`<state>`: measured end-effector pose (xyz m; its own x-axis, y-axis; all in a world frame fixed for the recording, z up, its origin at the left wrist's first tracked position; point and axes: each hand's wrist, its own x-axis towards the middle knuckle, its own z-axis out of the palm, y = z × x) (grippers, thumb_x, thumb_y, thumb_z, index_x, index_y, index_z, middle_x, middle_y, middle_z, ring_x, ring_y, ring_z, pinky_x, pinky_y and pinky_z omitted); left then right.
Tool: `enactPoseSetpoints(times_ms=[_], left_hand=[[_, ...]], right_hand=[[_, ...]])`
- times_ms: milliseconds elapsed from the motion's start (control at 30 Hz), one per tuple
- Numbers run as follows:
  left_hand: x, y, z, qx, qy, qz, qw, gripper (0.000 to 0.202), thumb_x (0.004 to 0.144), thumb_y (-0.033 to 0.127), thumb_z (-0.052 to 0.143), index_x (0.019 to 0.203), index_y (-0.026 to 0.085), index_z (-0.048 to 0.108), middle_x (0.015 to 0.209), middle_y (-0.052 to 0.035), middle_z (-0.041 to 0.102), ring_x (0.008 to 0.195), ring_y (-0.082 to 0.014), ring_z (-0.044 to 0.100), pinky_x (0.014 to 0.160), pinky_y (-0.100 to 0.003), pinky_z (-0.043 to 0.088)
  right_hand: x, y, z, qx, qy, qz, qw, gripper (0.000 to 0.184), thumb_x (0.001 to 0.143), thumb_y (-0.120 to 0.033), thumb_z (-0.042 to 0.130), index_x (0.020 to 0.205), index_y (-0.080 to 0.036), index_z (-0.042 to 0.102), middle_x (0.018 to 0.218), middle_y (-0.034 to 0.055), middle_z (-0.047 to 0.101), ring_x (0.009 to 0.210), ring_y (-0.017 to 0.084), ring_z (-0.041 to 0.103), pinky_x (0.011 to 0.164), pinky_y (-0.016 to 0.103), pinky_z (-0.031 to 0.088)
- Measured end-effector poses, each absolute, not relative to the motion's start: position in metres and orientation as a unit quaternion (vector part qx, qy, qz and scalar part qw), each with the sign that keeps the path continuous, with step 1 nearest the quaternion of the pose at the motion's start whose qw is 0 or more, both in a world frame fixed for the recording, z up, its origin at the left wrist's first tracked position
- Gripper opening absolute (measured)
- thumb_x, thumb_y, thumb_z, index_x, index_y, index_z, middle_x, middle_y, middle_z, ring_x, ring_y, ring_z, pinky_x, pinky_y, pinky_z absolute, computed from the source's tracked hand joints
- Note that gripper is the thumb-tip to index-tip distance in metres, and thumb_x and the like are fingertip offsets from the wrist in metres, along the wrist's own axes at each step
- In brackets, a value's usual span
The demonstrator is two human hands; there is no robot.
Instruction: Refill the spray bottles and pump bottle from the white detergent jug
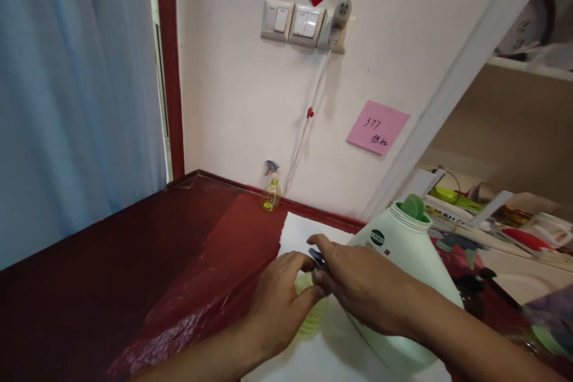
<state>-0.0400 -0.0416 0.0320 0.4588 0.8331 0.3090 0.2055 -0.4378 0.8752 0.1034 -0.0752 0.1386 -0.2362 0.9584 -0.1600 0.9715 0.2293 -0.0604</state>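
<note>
At the frame's lower centre, your left hand (280,295) grips the bottle (311,319) near its neck, long axis running roughly up the frame, while your right hand (358,277), to its upper right, grasps the nozzle (317,257).

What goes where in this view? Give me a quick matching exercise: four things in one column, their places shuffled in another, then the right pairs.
Things:
1. Pink note
2. Ribbed yellow bottle
3. Large pale green jug
4. Blue curtain

Places:
A. Hanging at the picture's far left
B. Held by the left hand
C. Stuck on the wall
D. Partly hidden by the right forearm

Pairs: 1-C, 2-B, 3-D, 4-A
</note>
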Motion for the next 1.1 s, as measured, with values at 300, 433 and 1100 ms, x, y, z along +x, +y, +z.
enactPoseSetpoints(times_ms=[300,433,1100], left_hand=[[-0.038,-0.042,0.027,0.758,0.345,0.404,0.379,0.018,0.094,0.039,0.06,0.099,0.022,0.065,0.1,-0.0032,0.069,0.094,-0.0233,0.062,0.082,-0.035,0.043],[-0.038,-0.045,0.027,0.763,0.343,0.394,0.381,0.013,0.094,0.032,0.059,0.101,0.022,0.064,0.105,-0.0038,0.068,0.1,-0.0242,0.061,0.086,-0.037,0.044],[-0.042,-0.023,0.03,0.75,0.254,0.357,0.495,0.02,0.086,0.029,0.067,0.104,0.021,0.07,0.112,-0.0057,0.073,0.107,-0.0248,0.064,0.096,-0.037,0.046]], right_hand=[[0.121,-0.098,0.133,0.616,0.784,-0.031,-0.062,0.035,0.102,-0.031,0.044,0.135,-0.023,0.053,0.105,0.0092,0.075,0.091,0.024,0.07,0.072,0.03,0.043],[0.114,-0.1,0.123,0.642,0.766,0.01,-0.031,0.027,0.103,-0.023,0.038,0.121,-0.019,0.059,0.093,0.009,0.076,0.08,0.025,0.073,0.063,0.031,0.038],[0.103,-0.097,0.118,0.64,0.76,0.102,0.045,0.013,0.1,-0.018,0.043,0.104,-0.019,0.056,0.077,0.0068,0.074,0.065,0.027,0.072,0.048,0.031,0.012]])
